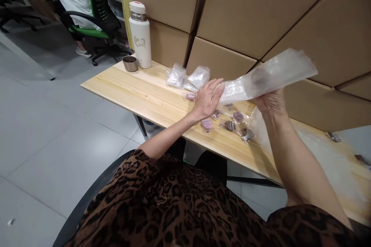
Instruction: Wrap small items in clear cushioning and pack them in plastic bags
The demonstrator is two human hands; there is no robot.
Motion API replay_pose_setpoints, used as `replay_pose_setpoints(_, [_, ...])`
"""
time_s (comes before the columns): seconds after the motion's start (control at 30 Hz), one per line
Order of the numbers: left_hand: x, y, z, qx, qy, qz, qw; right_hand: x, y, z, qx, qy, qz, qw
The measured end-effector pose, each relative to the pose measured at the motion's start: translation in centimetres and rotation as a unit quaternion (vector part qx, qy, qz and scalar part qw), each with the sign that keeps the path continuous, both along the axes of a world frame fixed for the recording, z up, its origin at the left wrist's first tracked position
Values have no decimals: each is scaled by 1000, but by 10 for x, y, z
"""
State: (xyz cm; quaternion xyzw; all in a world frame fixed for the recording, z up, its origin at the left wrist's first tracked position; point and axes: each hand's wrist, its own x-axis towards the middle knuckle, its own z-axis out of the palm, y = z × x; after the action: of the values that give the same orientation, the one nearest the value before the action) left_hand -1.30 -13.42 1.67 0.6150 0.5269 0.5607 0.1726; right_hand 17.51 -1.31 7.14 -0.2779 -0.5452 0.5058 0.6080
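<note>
A long, translucent plastic bag (269, 75) stretches between my hands above the table, its right end raised. My left hand (206, 99) has its thumb and fingers closed at the bag's left end. From below, my right hand (271, 101) grips the bag nearer its right end; most of those fingers are hidden behind the plastic. Beneath the hands lie several small wrapped pieces, among them a pink one (206, 124), a dark one (229, 125) and a reddish-brown one (238, 116). Two crumpled clear packets (176, 75) rest beyond my left hand.
A white bottle (140, 40) and a metal cup (130, 63) stand at the wooden table's (116, 85) far left end. Stacked cardboard boxes (232, 15) wall off the back. Clear plastic sheeting (327, 158) covers the right side. A person sits on a green chair (95, 32).
</note>
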Motion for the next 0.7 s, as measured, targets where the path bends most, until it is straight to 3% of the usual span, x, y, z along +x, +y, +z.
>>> replay_pose_setpoints(0.1, [3, 8, 5, -52, 10, -14, 998, -7, 1, -16, -49, 88, 9, 995])
replay_pose_setpoints(0.23, [6, 15, 5, -105, -5, -59, 993, -14, 0, -31, -143, 58, -23, 988])
replay_pose_setpoints(0.4, [9, 10, 5, -78, 7, 18, 997, -11, -6, -48, -197, 28, -57, 978])
replay_pose_setpoints(0.53, [13, 7, 1, 5, 37, 59, 998, -2, -22, -58, -162, -22, -71, 984])
replay_pose_setpoints(0.7, [23, 16, -10, 101, -76, 29, 991, 3, -45, -55, -63, -119, -230, 964])
